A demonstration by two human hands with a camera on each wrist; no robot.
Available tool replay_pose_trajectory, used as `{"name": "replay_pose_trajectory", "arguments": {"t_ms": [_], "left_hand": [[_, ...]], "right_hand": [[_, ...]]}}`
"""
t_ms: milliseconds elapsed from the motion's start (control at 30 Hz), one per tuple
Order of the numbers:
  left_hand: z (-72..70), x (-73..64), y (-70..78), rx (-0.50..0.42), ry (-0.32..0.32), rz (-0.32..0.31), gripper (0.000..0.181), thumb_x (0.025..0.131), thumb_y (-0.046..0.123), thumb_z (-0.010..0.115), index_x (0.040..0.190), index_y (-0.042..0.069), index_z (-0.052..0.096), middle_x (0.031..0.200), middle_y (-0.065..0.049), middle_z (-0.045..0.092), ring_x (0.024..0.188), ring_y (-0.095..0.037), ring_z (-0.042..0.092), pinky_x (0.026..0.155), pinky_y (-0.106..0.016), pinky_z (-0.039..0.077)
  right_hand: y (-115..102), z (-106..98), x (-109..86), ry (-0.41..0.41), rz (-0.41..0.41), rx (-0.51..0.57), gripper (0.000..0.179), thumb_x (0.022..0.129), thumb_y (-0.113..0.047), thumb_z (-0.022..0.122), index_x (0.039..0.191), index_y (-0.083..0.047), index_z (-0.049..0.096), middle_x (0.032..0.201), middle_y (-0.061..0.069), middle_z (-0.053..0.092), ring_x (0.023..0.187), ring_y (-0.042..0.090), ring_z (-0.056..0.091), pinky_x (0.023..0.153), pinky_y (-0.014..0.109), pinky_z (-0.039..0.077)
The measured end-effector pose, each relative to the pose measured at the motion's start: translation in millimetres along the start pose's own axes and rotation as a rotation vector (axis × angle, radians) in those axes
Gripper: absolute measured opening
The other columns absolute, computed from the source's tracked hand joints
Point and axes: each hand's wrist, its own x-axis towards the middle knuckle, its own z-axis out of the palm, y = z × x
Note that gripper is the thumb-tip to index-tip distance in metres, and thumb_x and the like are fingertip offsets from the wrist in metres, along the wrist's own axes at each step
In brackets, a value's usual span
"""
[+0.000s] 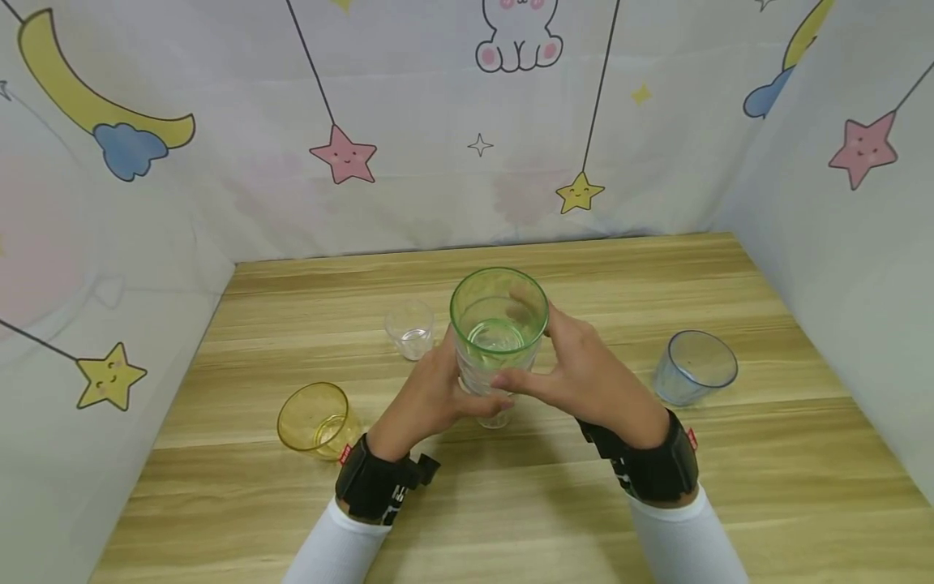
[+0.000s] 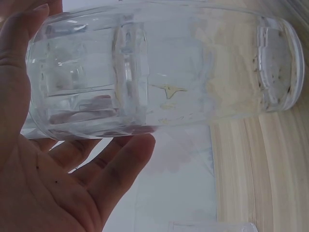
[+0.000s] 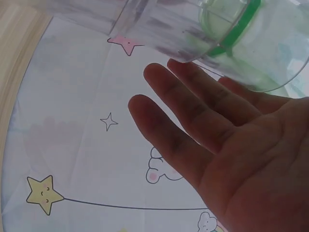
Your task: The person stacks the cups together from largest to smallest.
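A green-rimmed glass stands upright at the top of a stack, over clear glass whose base shows low down between the hands. From the left, my left hand holds the upper clear part, thumb in front. In the left wrist view, that clear glass lies between thumb and fingers, a ridged band across its middle. My right hand holds the green glass from the right, thumb across the front. The right wrist view shows its fingers spread beside the glass, with the green rim behind.
A small clear glass stands just behind my left hand. The yellow glass is near my left wrist, and a blue glass stands to the right on the wooden table. Printed fabric walls enclose the back and sides.
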Motion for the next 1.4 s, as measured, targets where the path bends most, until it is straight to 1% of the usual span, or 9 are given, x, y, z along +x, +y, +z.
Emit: {"name": "replay_pose_trajectory", "arguments": {"t_ms": [100,233,467,667,900,1000,1133,1267,1400], "left_hand": [[0.0,0.0,-0.5,0.007,0.0,0.004,0.099,0.073,0.037,0.091,0.15,0.021,0.03,0.128,0.004,0.059,0.111,-0.013,0.06,0.092,-0.039,0.051],[-0.1,0.4,-1.4,0.01,0.0,0.008,0.1,0.073,0.037,0.091,0.15,0.02,0.03,0.128,0.003,0.059,0.113,-0.014,0.059,0.093,-0.039,0.05],[0.2,0.7,-2.1,0.01,-0.002,0.009,0.102,0.073,0.039,0.091,0.152,0.021,0.028,0.131,0.003,0.058,0.116,-0.015,0.059,0.095,-0.04,0.05],[0.5,0.9,-1.5,0.008,0.0,0.006,0.099,0.073,0.039,0.09,0.151,0.023,0.03,0.13,0.005,0.059,0.116,-0.014,0.059,0.096,-0.04,0.049],[0.7,1.8,-0.6,0.014,0.008,0.022,0.103,0.071,0.038,0.093,0.151,0.022,0.03,0.132,0.002,0.059,0.116,-0.017,0.059,0.095,-0.043,0.05],[0.8,1.8,-0.6,0.022,0.008,0.016,0.106,0.07,0.036,0.094,0.152,0.021,0.029,0.132,0.0,0.059,0.116,-0.018,0.059,0.095,-0.043,0.05],[0.5,1.5,-0.3,0.021,0.004,0.005,0.108,0.069,0.036,0.094,0.153,0.021,0.027,0.133,0.0,0.058,0.116,-0.018,0.059,0.096,-0.043,0.05],[0.4,1.2,-0.2,0.017,0.001,0.004,0.108,0.069,0.036,0.094,0.153,0.022,0.027,0.133,0.0,0.058,0.117,-0.018,0.059,0.096,-0.044,0.05],[0.5,1.1,-0.3,0.016,0.001,-0.001,0.108,0.069,0.035,0.094,0.152,0.021,0.028,0.133,0.0,0.058,0.117,-0.018,0.059,0.096,-0.044,0.049]], "right_hand": [[2.7,-3.2,-1.8,-0.034,0.0,-0.036,0.093,0.084,-0.042,0.082,0.158,-0.019,0.031,0.144,0.002,0.054,0.131,0.017,0.051,0.105,0.045,0.043],[3.9,-6.2,-2.4,-0.051,-0.001,-0.067,0.093,0.085,-0.045,0.081,0.159,-0.02,0.03,0.144,0.0,0.053,0.132,0.017,0.05,0.105,0.045,0.043],[5.8,-9.7,-4.1,-0.068,0.015,-0.084,0.09,0.086,-0.046,0.08,0.158,-0.021,0.032,0.149,-0.002,0.049,0.135,0.018,0.047,0.107,0.047,0.041],[8.1,-13.8,-6.6,-0.083,0.04,-0.099,0.088,0.083,-0.049,0.08,0.155,-0.022,0.037,0.151,-0.004,0.047,0.137,0.018,0.045,0.109,0.046,0.039],[10.8,-19.6,-9.5,-0.106,0.132,-0.133,0.09,0.081,-0.056,0.079,0.153,-0.018,0.041,0.149,0.0,0.049,0.137,0.021,0.045,0.11,0.048,0.038],[12.1,-22.3,-10.3,-0.121,0.181,-0.151,0.092,0.081,-0.06,0.077,0.154,-0.016,0.039,0.151,0.004,0.047,0.139,0.024,0.043,0.11,0.05,0.037],[13.8,-24.9,-11.5,-0.13,0.222,-0.168,0.096,0.081,-0.061,0.076,0.154,-0.012,0.038,0.152,0.008,0.045,0.14,0.03,0.042,0.109,0.054,0.037],[14.9,-27.1,-12.6,-0.137,0.271,-0.197,0.101,0.081,-0.063,0.075,0.155,-0.007,0.035,0.154,0.015,0.043,0.138,0.038,0.043,0.107,0.059,0.038],[15.2,-29.9,-13.4,-0.147,0.335,-0.224,0.106,0.08,-0.066,0.073,0.156,-0.006,0.032,0.155,0.018,0.04,0.138,0.04,0.041,0.106,0.061,0.037]]}}
